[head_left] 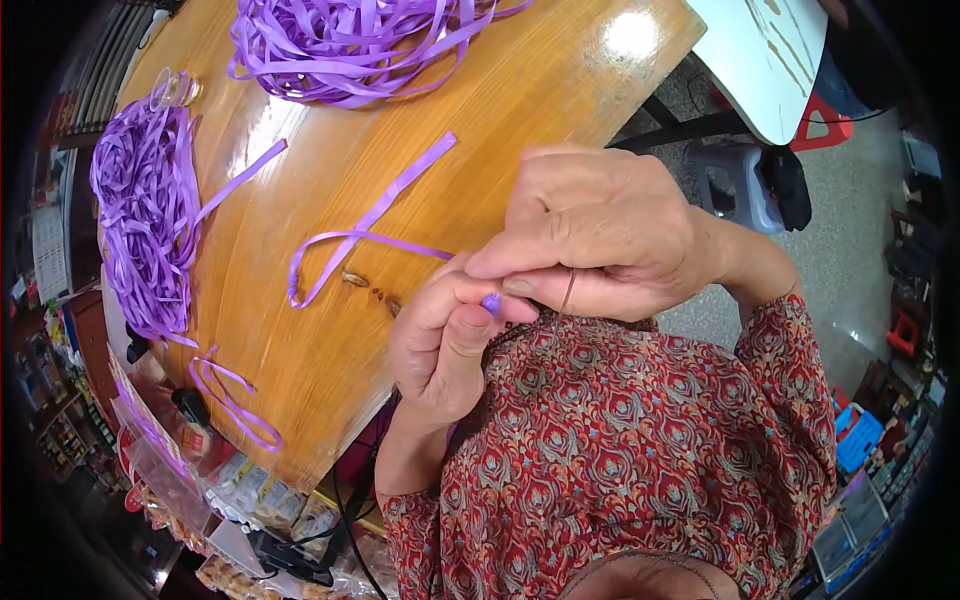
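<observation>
My left hand [440,345] is closed around a purple ribbon [380,210], with a small folded bit of purple showing between thumb and fingers. From there the ribbon runs left across the wooden table, bends in a loop and ends in a loose tip. My right hand [610,235] meets the left fingertips, its thumb and forefinger pinched together; what lies in the pinch is hidden. Across the right fingers runs a thin brown strand [568,292], too fine to identify.
A big purple ribbon heap [350,50] lies at the far side of the wooden table [530,100], another ribbon heap [145,220] at its left. A short ribbon piece [235,400] curls near the left edge. Packaged goods [255,490] stand below. A white table [765,60] and stools are at right.
</observation>
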